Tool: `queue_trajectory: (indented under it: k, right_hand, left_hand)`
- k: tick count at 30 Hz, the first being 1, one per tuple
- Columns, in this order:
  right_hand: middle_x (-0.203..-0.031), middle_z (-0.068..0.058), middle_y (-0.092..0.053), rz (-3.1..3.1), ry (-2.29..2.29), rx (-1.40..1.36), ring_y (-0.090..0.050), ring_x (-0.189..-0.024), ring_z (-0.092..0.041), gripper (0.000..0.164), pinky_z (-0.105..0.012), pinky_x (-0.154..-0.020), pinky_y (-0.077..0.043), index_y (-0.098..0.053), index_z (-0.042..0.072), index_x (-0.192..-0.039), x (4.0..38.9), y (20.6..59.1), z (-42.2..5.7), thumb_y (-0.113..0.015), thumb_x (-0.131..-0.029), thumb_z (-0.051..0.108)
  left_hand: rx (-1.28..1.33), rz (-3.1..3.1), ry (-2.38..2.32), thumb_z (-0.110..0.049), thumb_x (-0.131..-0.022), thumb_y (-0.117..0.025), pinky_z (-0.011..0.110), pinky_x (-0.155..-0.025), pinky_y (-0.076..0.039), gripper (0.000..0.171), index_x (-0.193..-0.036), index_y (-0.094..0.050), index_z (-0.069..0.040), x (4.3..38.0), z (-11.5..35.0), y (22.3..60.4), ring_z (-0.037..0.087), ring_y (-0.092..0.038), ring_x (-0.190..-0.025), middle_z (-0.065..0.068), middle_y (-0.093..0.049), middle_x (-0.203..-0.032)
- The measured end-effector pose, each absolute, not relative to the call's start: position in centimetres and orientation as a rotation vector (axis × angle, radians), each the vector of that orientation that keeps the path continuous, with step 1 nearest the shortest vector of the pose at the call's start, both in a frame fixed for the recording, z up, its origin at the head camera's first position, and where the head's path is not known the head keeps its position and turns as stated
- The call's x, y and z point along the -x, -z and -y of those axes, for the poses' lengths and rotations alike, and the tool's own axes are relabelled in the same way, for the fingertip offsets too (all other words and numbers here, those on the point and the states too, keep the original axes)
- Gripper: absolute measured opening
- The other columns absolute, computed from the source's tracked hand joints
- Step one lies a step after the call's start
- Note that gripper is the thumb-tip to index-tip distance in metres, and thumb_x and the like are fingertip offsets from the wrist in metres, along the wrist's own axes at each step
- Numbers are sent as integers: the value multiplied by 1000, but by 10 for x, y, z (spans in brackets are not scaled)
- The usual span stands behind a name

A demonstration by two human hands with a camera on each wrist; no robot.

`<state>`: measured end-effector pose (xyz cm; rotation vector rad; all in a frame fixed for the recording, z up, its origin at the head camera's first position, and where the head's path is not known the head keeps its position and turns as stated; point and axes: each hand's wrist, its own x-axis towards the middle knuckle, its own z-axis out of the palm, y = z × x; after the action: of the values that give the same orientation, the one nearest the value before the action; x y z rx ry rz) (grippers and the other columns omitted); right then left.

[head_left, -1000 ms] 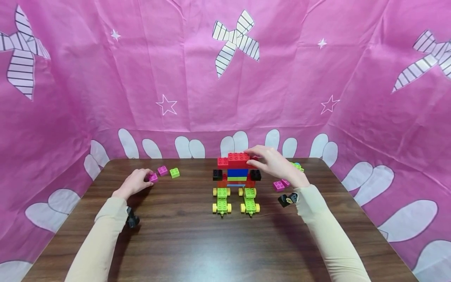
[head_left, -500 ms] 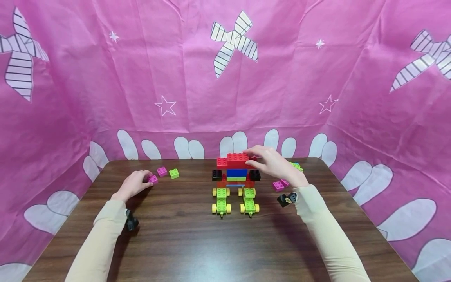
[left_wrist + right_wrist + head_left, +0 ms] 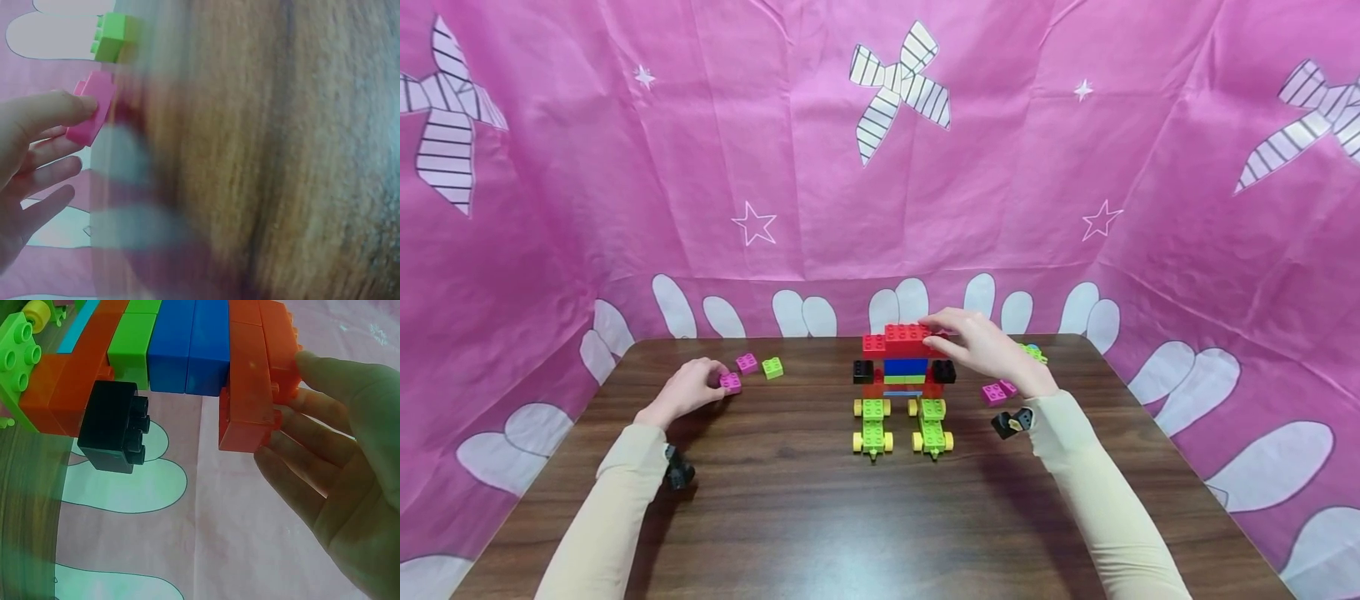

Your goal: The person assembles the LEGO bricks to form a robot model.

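At the table's left, my left hand (image 3: 688, 387) pinches a pink building brick (image 3: 730, 383). In the left wrist view the thumb (image 3: 78, 107) presses one side of that brick (image 3: 92, 112), with fingers behind it. A built figure of stacked bricks stands mid-table: green wheeled bases (image 3: 872, 435), blue bricks (image 3: 905, 367), black side bricks (image 3: 862, 372) and red bricks on top. My right hand (image 3: 981, 346) holds the topmost red brick (image 3: 907, 335) at its right end. The right wrist view shows the thumb and fingers on either side of this red brick (image 3: 278, 350).
Beside the left hand lie another pink brick (image 3: 747, 362) and a green brick (image 3: 772, 367). Pink bricks (image 3: 995, 393) lie right of the figure, partly under the right forearm. A green piece (image 3: 1033, 354) sits behind the right wrist. Pink cloth (image 3: 820, 208) hangs around the table.
The pink brick in my left hand has shifted slightly to the right and shows more between the fingertips. My right hand stays on the red brick; the figure has not moved.
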<state>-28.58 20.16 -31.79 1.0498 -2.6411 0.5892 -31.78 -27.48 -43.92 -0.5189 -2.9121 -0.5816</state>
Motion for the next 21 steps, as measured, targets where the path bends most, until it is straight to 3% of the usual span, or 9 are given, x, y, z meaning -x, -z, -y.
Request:
queue_trajectory:
  k: [13, 21]
  right_hand:
    - [-113, -2, -67, 2628, -606, -1059, -64, -99, -13, 35, -33, -88, -54, -61, 15, -122, 285, 317, -201, -63, -89, 27]
    - [-113, -2, -68, 2616, -608, -1069, -65, -100, -14, 35, -33, -88, -54, -61, 15, -122, 286, 318, -201, -64, -89, 26]
  left_hand:
    - [626, 2808, 790, -11, -79, -69, 48, -87, -47, 30, -103, -60, 4, 313, 253, 414, 35, -59, -96, 19, -63, -98]
    - [702, 2744, 1023, -13, -83, -67, 42, -83, -51, 27, -108, -60, -3, 306, 231, 395, 27, -63, -94, 13, -67, -99]
